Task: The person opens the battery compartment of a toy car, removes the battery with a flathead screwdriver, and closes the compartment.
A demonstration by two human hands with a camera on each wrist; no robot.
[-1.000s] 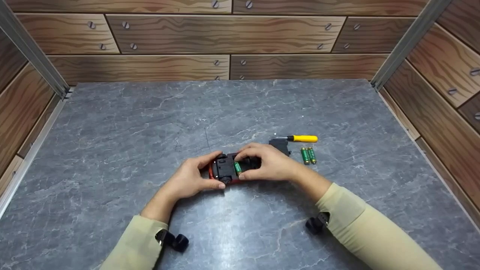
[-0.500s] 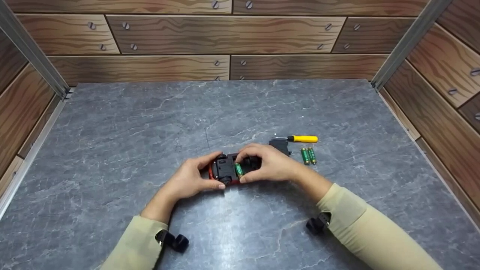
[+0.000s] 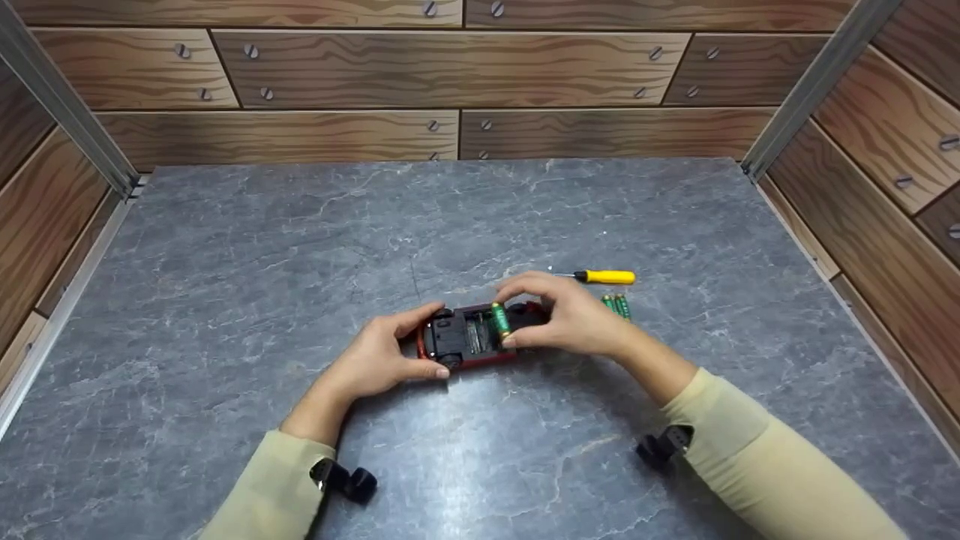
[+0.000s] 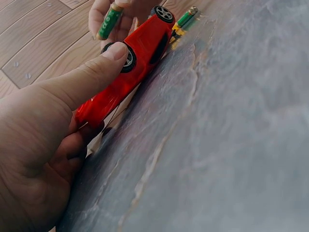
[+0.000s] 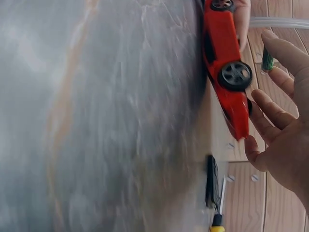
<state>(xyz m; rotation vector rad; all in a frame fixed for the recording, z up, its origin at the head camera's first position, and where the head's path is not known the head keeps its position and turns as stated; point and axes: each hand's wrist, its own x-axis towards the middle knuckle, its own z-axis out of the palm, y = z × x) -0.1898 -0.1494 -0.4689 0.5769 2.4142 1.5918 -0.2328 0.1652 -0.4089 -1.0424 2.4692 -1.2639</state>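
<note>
One green battery (image 3: pixel 499 320) now lifted clear, pinched by right hand (image 3: pixel 574 319) fingers, left hand (image 3: pixel 382 358) still gripping toy car (image 3: pixel 465 339)

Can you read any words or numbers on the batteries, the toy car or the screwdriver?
No text can be read anywhere.
Battery in the right hand: pale print on the green wrap, too blurred to read.
Two spare batteries on the table: too small to read.
Red toy car, held by the left hand: no lettering visible.
Yellow screwdriver: no lettering visible.
</note>
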